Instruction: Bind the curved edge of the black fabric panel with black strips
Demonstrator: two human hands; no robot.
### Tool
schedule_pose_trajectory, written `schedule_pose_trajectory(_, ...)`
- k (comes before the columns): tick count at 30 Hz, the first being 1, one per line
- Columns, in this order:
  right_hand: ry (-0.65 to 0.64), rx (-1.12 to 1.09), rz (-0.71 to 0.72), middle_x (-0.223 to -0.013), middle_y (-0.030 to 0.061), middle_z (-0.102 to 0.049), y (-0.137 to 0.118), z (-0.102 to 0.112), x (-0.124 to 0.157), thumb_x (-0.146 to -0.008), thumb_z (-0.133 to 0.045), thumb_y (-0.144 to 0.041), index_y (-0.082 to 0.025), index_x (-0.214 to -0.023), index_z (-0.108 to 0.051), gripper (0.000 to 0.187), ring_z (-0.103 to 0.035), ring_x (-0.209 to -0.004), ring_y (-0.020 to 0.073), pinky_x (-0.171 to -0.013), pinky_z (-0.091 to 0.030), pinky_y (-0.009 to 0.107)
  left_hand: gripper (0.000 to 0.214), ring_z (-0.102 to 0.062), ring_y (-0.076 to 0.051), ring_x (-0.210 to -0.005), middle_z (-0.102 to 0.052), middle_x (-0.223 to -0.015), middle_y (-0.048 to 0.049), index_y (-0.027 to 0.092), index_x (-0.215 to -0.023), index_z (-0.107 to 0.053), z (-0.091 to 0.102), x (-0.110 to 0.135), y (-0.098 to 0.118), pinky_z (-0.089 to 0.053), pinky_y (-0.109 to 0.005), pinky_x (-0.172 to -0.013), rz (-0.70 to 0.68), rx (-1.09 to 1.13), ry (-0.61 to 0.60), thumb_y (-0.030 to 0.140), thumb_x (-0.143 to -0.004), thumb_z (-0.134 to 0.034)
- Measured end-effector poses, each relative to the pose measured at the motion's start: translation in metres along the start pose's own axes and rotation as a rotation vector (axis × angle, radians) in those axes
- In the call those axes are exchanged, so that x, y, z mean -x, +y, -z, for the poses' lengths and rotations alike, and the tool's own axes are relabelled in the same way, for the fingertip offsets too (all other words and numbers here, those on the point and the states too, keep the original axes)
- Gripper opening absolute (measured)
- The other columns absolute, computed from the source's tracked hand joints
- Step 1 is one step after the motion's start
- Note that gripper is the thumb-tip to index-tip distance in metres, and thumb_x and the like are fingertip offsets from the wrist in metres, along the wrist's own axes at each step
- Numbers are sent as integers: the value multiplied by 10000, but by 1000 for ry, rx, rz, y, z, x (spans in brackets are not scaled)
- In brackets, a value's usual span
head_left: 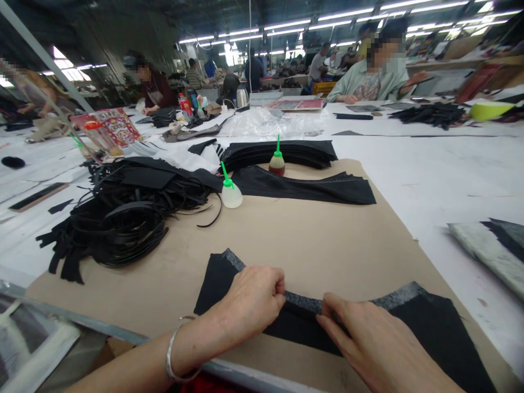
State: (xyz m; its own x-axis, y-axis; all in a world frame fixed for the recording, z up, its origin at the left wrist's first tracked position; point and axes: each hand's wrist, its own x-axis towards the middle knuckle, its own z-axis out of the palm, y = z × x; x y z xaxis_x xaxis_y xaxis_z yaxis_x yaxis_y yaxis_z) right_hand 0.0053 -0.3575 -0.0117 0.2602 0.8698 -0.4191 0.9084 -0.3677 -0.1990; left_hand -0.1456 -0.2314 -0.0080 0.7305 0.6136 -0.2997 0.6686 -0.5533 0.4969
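A curved black fabric piece [298,327] with a speckled grey strip along its upper edge lies on brown paper [311,234] in front of me. My left hand [257,295], a silver bangle on its wrist, pinches that upper edge left of the middle. A short way to the right, my right hand [360,327] has thumb and fingers closed on the same edge. Between the hands part of the grey strip shows. Beyond them stands a white squeeze bottle [232,195] with a green nozzle; another bottle [277,164] holds reddish-brown liquid.
To the left sits a heap of black strips [118,213]. Stacked black pieces [282,154] lie at the paper's far end. A greyish slab [487,256] with dark cloth is at the right. Across the white table [442,169], a person in a light green shirt [372,84] works.
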Motion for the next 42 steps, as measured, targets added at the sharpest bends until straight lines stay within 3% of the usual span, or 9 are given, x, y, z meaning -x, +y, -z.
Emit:
schedule_pose_trajectory(5, -22, 15, -21, -725, 25, -666, 0, -1, -1, -958, -408, -270, -259, -794, -570, 230, -660, -703, 261, -546, -224, 290, 84, -604, -152, -644, -664, -669, 34, 236, -691, -606, -1, -1, -4, -310, -239, -545, -12, 14, -10, 191, -706, -538)
schedule_pose_trajectory(20, 75, 133, -19, -635, 38, -666, -10, 0, -6, -939, -434, -269, -245, -760, -597, 243, -678, -648, 279, -496, -169, 291, 135, -626, -186, -688, -687, -722, 7, 238, -739, -636, -6, -4, -8, -341, -257, -561, -33, -38, 6, 185, -738, -511)
schedule_pose_trajectory(33, 51, 117, -31, -688, 47, -684, -9, 0, -5, -949, -424, -262, -243, -796, -600, 234, -685, -697, 307, -513, -192, 295, 132, -639, -200, -712, -695, -748, -20, 221, -769, -657, -9, -6, -7, -395, -266, -601, -25, -64, 7, 207, -764, -526)
schedule_pose_trajectory(42, 67, 123, -20, -682, 50, -691, -12, 1, -4, -944, -439, -241, -230, -814, -628, 230, -687, -673, 279, -498, -238, 291, 140, -641, -201, -708, -700, -741, -24, 218, -763, -662, -10, -6, -6, -398, -271, -600, -12, -78, 6, 202, -752, -523)
